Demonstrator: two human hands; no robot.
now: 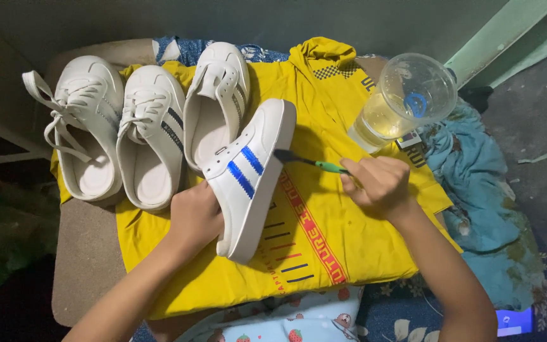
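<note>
Left hand [196, 218] fingers hold white blue-striped slip-on shoe [248, 180] tilted, sole exposed; right hand [378, 183] fingers pinch green-handled brush [311, 162], bristles at sole edge.

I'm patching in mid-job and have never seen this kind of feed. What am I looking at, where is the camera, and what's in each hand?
There is one view, from a camera on the person's head, looking down at two bare hands. The left hand grips a white slip-on shoe with blue stripes, tilted on its side. The right hand holds a green-handled brush, bristles at the shoe's sole edge. Everything lies on a yellow shirt. Three more white shoes sit to the left, and a clear cup of yellowish liquid sits behind.
</note>
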